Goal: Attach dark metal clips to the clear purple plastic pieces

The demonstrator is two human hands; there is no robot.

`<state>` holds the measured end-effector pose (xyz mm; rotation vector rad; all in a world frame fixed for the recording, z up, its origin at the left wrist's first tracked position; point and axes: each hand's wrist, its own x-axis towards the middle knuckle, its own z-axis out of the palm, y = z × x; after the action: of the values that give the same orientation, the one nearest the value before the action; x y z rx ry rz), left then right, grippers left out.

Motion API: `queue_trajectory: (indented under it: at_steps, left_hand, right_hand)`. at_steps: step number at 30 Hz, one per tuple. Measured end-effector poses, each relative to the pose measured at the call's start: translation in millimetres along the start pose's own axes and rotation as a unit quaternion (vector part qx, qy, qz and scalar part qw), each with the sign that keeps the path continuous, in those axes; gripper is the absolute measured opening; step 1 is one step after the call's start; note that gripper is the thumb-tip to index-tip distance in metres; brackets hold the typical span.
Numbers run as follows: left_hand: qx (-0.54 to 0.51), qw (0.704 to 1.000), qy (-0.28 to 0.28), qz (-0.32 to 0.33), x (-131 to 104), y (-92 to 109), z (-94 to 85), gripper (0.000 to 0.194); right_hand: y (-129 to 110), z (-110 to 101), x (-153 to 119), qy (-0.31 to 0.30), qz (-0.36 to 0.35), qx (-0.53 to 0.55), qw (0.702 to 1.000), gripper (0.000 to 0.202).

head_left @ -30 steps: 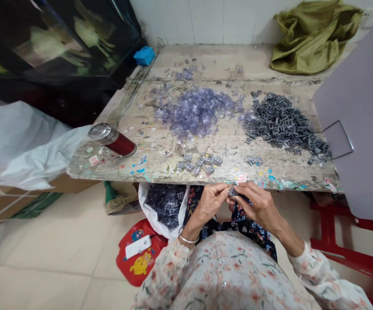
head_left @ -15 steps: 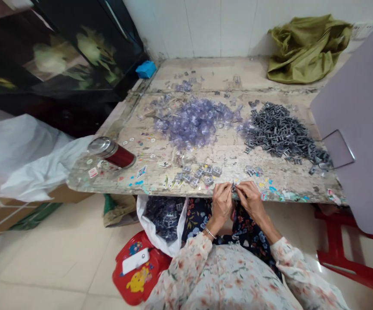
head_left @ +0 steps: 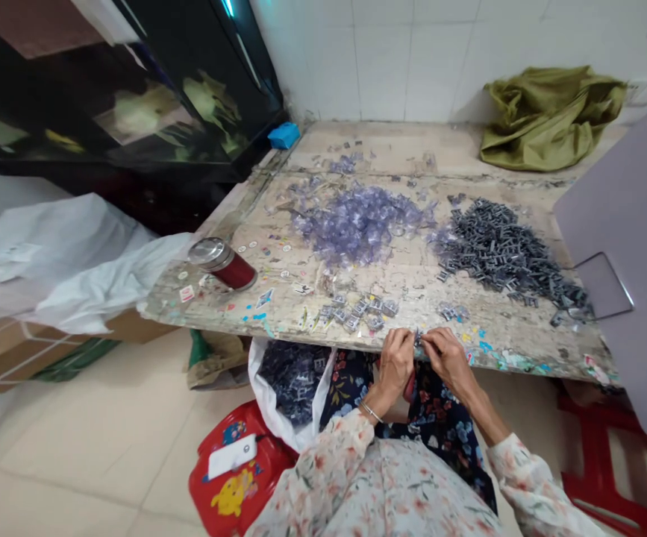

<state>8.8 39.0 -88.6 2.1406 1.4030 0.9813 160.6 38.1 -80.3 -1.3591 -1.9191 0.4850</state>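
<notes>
At the table's front edge my left hand [head_left: 397,363] and my right hand [head_left: 451,358] face each other, fingers pinched. Between their fingertips is a small dark grey plastic part [head_left: 418,338], mostly covered by the fingers. Just left of my hands lies a group of small clear-and-grey pieces [head_left: 360,309]. A few similar parts [head_left: 451,311] are up and to the right. Farther back are a heap of clear purplish plastic pieces [head_left: 360,224] and, right of it, a heap of dark grey plastic parts [head_left: 502,250].
A red flask with a steel lid [head_left: 236,270] stands on the worn table [head_left: 233,298]. Below the edge sits a white sack [head_left: 256,380] of dark parts, beside a red stool [head_left: 205,492] bearing a white device [head_left: 232,456]. A grey panel [head_left: 630,224] borders the right; olive cloth [head_left: 547,127] lies behind.
The camera view has shifted, so the table and its contents appear lower and further right. Both hands stay together at the table edge, still pinching the small part.
</notes>
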Motion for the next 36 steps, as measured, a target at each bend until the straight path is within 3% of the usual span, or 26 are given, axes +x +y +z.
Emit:
queue_trajectory:
  at_steps: [5, 10, 16, 21, 24, 26, 29, 31, 33, 36]
  left_hand:
    - [-0.062, 0.994, 0.009, -0.084, 15, -1, -13.8, 0.027]
    - [-0.065, 0.978, 0.017, -0.199, 34, -14, -25.2, 0.018]
    - [0.004, 0.982, 0.117, -0.147, 27, -27, -29.3, 0.027]
    - [-0.044, 0.978, 0.165, -0.115, 19, -24, -38.1, 0.029]
    - [-0.109, 0.97, 0.179, -0.121, 19, -16, -45.8, 0.027]
    - [-0.179, 0.957, 0.161, -0.163, 22, -8, -49.6, 0.025]
    - [-0.333, 0.9, 0.079, -0.269, 28, 7, -52.1, 0.034]
    - [-0.439, 0.843, 0.002, -0.311, 31, 18, -51.3, 0.045]
    - [-0.501, 0.8, -0.063, -0.325, 30, 27, -48.4, 0.05]
    - [-0.51, 0.78, -0.103, -0.347, 22, 35, -40.3, 0.047]
  right_hand:
    - [4, -20, 26, -0.062, 0.035, -0.003, 0.997, 0.02]
    - [14, -14, 91, -0.065, 0.037, -0.033, 0.997, 0.02]
    - [15, 27, 189, -0.053, 0.009, -0.026, 0.998, 0.028]
    - [21, 40, 226, -0.048, 0.035, 0.01, 0.998, 0.015]
    - [27, 27, 213, -0.031, 0.082, 0.045, 0.995, 0.019]
    - [26, 12, 187, -0.033, 0.114, 0.073, 0.99, 0.029]
    - [14, -10, 128, -0.06, 0.151, 0.144, 0.976, 0.042]
    - [1, -18, 84, -0.099, 0.203, 0.306, 0.925, 0.041]
    - [-12, -20, 45, -0.123, 0.239, 0.373, 0.888, 0.041]
    - [-24, -17, 6, -0.044, 0.254, 0.334, 0.907, 0.039]
